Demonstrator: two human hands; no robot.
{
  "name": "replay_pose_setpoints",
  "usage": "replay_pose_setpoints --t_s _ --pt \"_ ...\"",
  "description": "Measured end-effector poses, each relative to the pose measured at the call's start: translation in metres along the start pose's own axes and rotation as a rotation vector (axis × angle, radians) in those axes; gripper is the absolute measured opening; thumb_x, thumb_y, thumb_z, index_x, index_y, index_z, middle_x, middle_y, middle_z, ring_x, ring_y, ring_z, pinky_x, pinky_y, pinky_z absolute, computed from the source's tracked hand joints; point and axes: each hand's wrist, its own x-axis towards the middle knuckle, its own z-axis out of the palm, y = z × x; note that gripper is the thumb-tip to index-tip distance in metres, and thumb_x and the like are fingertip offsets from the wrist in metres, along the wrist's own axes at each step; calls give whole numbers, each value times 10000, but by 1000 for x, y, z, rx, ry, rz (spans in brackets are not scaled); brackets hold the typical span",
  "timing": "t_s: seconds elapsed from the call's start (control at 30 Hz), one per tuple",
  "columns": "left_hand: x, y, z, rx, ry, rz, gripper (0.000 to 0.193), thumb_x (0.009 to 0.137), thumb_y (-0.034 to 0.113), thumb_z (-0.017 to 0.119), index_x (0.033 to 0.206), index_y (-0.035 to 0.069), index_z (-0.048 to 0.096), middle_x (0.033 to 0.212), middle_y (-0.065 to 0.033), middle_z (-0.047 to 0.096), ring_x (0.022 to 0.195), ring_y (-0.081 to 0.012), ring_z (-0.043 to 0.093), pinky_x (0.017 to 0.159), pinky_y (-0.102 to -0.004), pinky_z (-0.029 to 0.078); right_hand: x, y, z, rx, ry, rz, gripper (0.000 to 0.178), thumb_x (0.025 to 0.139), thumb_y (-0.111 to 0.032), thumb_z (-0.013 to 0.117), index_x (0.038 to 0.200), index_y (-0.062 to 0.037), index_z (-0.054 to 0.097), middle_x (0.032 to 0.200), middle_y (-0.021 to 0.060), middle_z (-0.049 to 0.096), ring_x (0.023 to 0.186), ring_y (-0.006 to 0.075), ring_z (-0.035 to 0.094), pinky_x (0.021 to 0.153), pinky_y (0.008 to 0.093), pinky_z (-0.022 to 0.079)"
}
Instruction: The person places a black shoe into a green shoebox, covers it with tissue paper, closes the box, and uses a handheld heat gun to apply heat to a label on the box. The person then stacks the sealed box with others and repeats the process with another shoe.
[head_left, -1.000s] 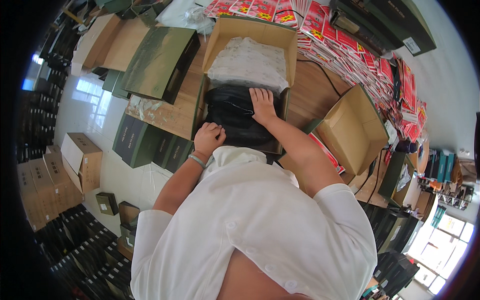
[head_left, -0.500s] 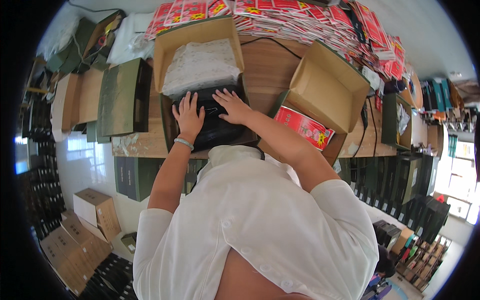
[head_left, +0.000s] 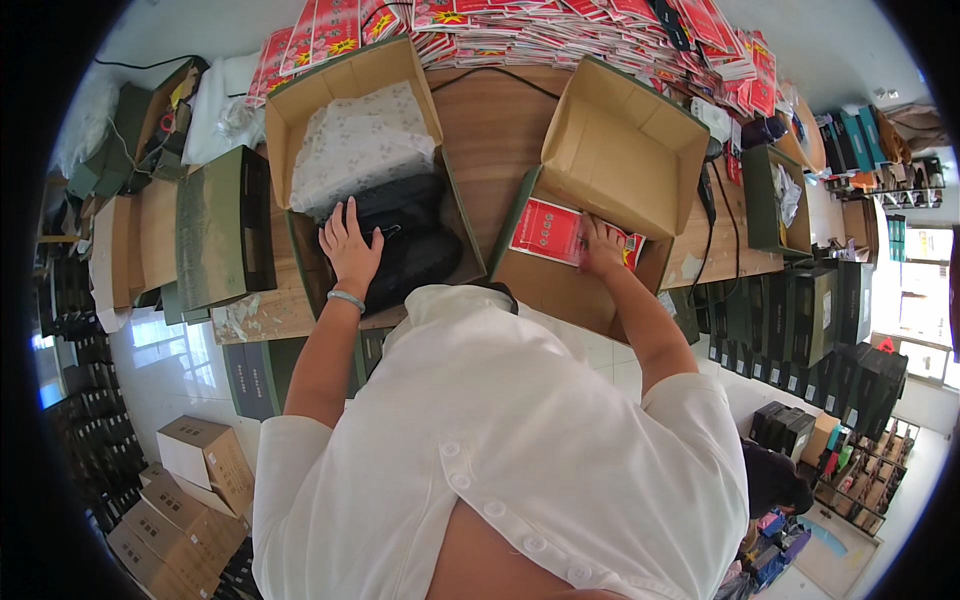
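My left hand [head_left: 350,246] is open, its fingers spread over black soft-looking goods [head_left: 412,255], whose exact kind I cannot make out. They lie in an open dark green box [head_left: 468,235] on the left, below a pale patterned sheet of wrapping paper [head_left: 362,135] folded back toward the lid. To the right, my right hand [head_left: 602,248] reaches into a second open green box [head_left: 530,285] with a brown inside. Its fingers rest over a red printed packet [head_left: 546,230] there. They are slightly blurred, so whether they grip it cannot be told.
Piles of red printed packets [head_left: 540,40] line the table's far edge. A closed green box [head_left: 215,210] stands at left, a small open one [head_left: 780,215] at right. Dark cables [head_left: 738,230] run beside the right box. Brown cartons [head_left: 205,460] stand on the floor at left.
My right hand has left the black goods and moved right into the second box, onto the red packet. My left hand stays on the black goods. The whole view has shifted somewhat.
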Motion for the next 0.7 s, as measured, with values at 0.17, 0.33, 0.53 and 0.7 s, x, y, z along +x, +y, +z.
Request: replay_pose_setpoints --t_s 0.17,0.33,0.53,0.7 --pt "2 -9 -1 9 -8 24 784 831 370 644 1491 135 294 1436 -92 346 1279 -327 354 1113 -542 213 18 -10 -14 -130 -102 49 1378 450 -444 934 1521 -131 124 1408 137 348 1296 337 357 1057 469 313" --pt "7 -11 -5 5 -45 19 779 832 368 643 1491 134 298 1411 -79 366 1267 -317 367 1106 -567 206 10 -20 -16 -21 2 163 846 615 -378 848 1312 -127 441 1327 139 425 1251 350 390 1023 489 329" --pt "17 -9 -13 22 -134 -59 635 851 337 622 1419 130 427 1376 -80 415 1265 -317 394 1084 -602 213 -30 -5 -29 271 227 -34 135 824 -126 629 956 -101 611 1041 150 611 1050 361 563 867 493 432" --pt "29 22 -35 -329 -17 53 515 844 207 624 1333 92 511 1301 -127 514 1204 -348 476 1059 -514 320 -91 27 -99 598 538 -291 133 842 -109 654 930 -58 568 823 176 609 778 299 638 690 394 484"
